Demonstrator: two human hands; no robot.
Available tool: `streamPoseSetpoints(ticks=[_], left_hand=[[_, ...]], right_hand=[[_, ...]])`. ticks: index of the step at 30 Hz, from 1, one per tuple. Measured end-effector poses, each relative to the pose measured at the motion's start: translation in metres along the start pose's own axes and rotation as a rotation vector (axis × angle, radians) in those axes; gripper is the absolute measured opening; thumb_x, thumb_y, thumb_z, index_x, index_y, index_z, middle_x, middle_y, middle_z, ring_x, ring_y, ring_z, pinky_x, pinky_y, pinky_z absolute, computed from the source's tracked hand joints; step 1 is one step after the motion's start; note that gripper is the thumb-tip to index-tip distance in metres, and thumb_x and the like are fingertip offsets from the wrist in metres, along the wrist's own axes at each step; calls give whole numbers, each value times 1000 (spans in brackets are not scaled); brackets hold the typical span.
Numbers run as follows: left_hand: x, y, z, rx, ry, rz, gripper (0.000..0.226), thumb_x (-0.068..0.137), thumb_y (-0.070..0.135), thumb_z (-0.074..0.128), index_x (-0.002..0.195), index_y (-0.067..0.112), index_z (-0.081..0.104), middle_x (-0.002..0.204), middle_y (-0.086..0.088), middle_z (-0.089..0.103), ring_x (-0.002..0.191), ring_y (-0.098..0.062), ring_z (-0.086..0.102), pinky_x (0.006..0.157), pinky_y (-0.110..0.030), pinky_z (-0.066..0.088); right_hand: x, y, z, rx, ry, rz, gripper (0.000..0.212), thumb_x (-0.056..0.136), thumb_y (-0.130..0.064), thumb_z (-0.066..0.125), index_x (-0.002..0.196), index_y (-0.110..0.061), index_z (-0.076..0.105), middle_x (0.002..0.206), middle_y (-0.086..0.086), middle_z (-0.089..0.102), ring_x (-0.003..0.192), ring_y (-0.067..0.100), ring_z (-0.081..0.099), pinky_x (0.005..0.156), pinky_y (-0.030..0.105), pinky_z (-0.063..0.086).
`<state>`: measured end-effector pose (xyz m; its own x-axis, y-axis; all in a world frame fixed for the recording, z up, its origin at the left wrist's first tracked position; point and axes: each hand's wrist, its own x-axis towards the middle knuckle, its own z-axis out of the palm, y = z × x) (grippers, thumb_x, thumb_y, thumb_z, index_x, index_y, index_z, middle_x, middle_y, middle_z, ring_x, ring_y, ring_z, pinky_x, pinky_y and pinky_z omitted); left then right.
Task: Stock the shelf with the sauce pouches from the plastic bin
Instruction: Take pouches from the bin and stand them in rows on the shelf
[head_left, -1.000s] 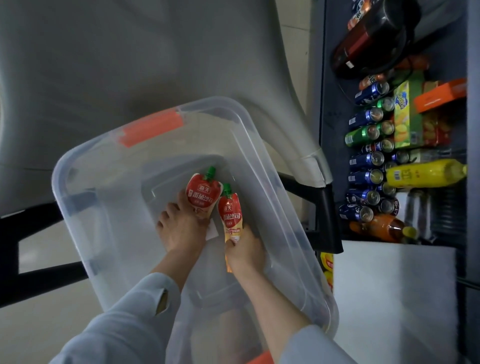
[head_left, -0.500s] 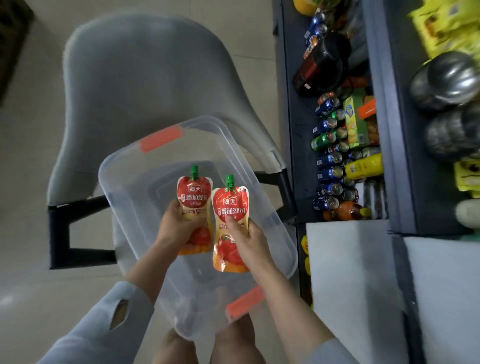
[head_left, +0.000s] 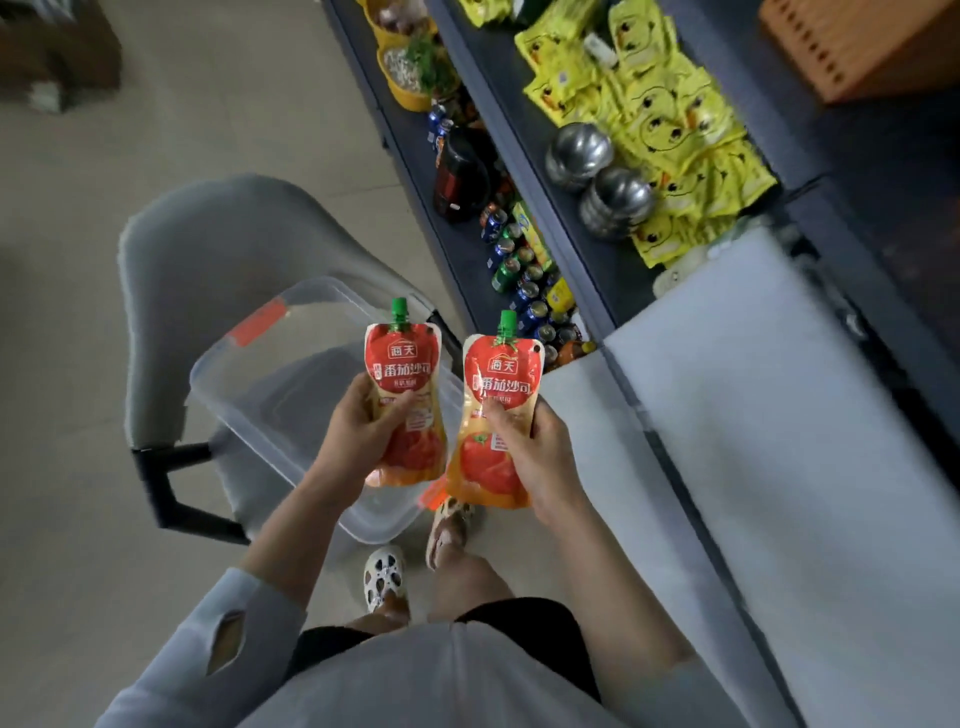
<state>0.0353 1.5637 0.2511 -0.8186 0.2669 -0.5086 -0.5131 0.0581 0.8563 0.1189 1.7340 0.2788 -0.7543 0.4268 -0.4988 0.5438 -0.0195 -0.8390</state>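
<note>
I have one tomato sauce pouch in each hand, spouts up. My left hand (head_left: 363, 431) grips the left pouch (head_left: 402, 400) round its middle, thumb across the front; my right hand (head_left: 537, 457) grips the right pouch (head_left: 498, 415) the same way. Both pouches hang clear above the clear plastic bin (head_left: 291, 395), which sits on a grey chair (head_left: 208, 249) and looks empty from here.

The step, as I judge it, is carrying the pair to the shelf (head_left: 602, 249) on my right. To do it well I would keep the green caps upright, swing right without clipping the shelf edge, and set the pouches standing, labels out, one at a time, so neither flops.

The white-lined shelf section (head_left: 753, 415) nearest me looks bare. Further along lie yellow snack packets (head_left: 675, 114) and steel bowls (head_left: 597, 171); the lower level holds drink cans (head_left: 519, 275). The floor (head_left: 208, 104) is pale tile.
</note>
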Motion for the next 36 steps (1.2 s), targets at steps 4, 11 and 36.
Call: streamPoseSetpoints(ticks=[4,11,36], left_hand=[[-33,24,42,54,-170,95,28,91,14,62,119,16,55,104,-2,68,88,-16,69,74,-29,59],[-70,52,127,196,-449,207,30,87,27,70,115,29,59,112,2,69,99,-18,68,82,-38,57],[-245,82,500,281,-1002,561,31,90,33,62,120,29,53,109,14,66,99,-4,65,73,-18,52]], right_hand=[[-45,-9,-48,119,178,-71,16,90,-39,71,104,-33,67,100,-7,76,93,13,74,88,42,60],[-120,-12,-129,211,494,-148,23,92,-36,69,114,-29,64,106,-6,75,96,13,73,92,45,58],[-320,9,-539,275,1190,-301,7,88,-22,74,94,-19,74,90,-6,76,72,2,73,55,15,53]])
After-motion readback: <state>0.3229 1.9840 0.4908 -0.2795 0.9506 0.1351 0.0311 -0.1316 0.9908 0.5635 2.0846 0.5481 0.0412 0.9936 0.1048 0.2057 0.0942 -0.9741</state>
